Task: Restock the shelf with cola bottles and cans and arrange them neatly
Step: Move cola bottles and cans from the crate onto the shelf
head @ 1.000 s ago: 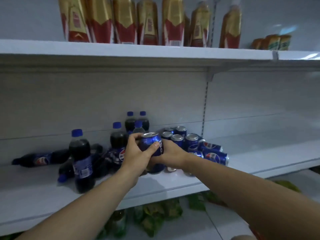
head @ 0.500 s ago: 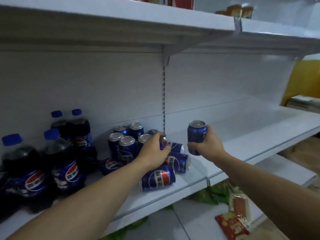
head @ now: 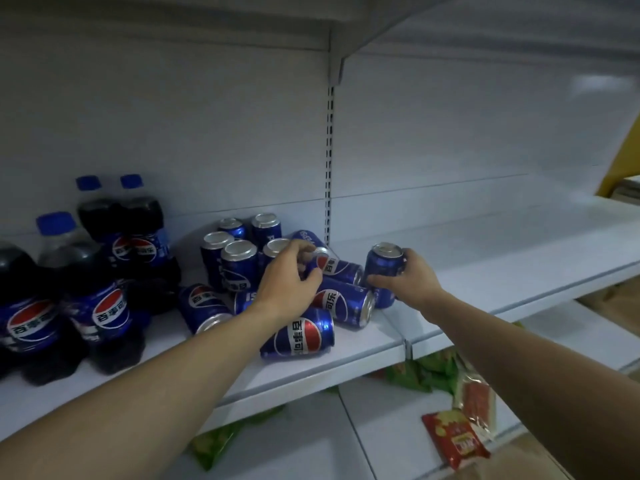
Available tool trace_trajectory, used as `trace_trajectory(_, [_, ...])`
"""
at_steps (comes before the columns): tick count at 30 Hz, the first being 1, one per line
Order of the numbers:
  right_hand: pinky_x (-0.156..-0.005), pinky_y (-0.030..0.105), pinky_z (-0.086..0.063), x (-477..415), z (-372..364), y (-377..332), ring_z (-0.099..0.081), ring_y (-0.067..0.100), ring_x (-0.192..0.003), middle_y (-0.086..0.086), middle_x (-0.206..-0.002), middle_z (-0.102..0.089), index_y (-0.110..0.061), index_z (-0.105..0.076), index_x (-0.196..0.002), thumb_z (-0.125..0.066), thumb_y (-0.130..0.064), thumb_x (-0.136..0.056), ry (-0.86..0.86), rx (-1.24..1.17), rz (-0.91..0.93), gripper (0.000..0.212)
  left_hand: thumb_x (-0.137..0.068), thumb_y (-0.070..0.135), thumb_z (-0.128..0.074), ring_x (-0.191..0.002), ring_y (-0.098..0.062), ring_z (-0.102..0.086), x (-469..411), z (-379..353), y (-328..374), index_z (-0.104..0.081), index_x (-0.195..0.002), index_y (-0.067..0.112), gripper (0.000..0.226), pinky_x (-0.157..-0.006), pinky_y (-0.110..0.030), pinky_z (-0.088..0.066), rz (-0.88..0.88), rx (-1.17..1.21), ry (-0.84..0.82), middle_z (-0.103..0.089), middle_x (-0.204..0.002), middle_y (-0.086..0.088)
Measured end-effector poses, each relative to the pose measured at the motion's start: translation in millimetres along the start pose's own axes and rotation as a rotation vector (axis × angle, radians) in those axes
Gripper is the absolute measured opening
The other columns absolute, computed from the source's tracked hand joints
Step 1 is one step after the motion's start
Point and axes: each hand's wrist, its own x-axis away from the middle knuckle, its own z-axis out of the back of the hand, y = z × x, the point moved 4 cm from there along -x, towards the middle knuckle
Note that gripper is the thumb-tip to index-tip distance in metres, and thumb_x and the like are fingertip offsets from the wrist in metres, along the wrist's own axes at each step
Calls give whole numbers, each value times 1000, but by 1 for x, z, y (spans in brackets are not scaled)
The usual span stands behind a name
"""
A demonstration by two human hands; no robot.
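My right hand [head: 412, 277] grips an upright blue cola can [head: 382, 263] from the right, low over the white shelf board [head: 485, 271], just right of the can pile. Whether its base touches the board I cannot tell. My left hand [head: 289, 280] reaches over the pile, its fingers curled round the end of a lying can [head: 334, 265]. Several upright cans [head: 239, 261] stand behind it. Three more lie on their sides: one at the front [head: 301, 336], one to the left [head: 204, 304], one to the right [head: 346, 303]. Several cola bottles [head: 104, 306] stand at the left.
A slotted upright post [head: 330, 150] runs up the back wall behind the cans. A seam [head: 403, 341] splits the shelf front. On the lower shelf lie green snack bags [head: 426, 372] and a red packet [head: 453, 438].
My right hand has carried the can away from my left hand to the right and lowered it close to the shelf. My left hand moved onto the lying can. The view has shifted right and nearer.
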Motion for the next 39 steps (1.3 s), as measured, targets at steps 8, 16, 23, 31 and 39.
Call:
trace_trajectory(8, [-101, 44, -49, 53, 31, -75, -53, 30, -123, 12, -143, -49, -22, -37, -146, -86, -35, -77, 40, 159, 170, 86, -97, 18, -63, -101, -7, -59, 46, 61, 36, -55, -123, 27, 28, -84, -25, -49, -20, 24, 87, -59, -111, 10])
trace_trajectory(16, [-104, 37, -43, 171, -80, -207, -49, 24, -124, 6, -137, -49, -26, -41, -142, -79, -38, -79, -195, 368, 684, 73, -104, 26, -51, -97, -14, -61, 138, 204, 40, -56, -117, 25, 14, -81, -26, -46, -32, 88, 347, -62, -106, 6])
trace_trajectory(23, [-101, 42, -45, 345, -269, -328, -45, 24, -125, 1, -134, -45, -31, -37, -143, -74, -46, -81, -606, 481, 1187, 74, -107, 48, -28, -92, -21, -64, 343, 398, -9, -46, -131, 34, 33, -73, -35, -45, 146, 411, 899, -66, -115, -5])
trace_trajectory(31, [-96, 43, -49, 632, -454, -349, -50, 22, -117, -1, -130, -44, -31, -37, -144, -72, -53, -82, -1110, 496, 1646, 75, -101, 67, -24, -93, -27, -67, 663, 481, -78, -45, -136, 34, 53, -77, -40, -47, 382, 458, 1569, -68, -121, -6])
trace_trajectory(39, [-98, 42, -48, 808, -582, -272, -49, 25, -119, 1, -137, -39, -31, -36, -145, -70, -43, -92, -1616, 547, 1804, 64, -102, 62, -30, -97, -29, -70, 858, 448, -159, -35, -148, 34, 54, -85, -47, -51, 719, 441, 1862, -67, -122, -2])
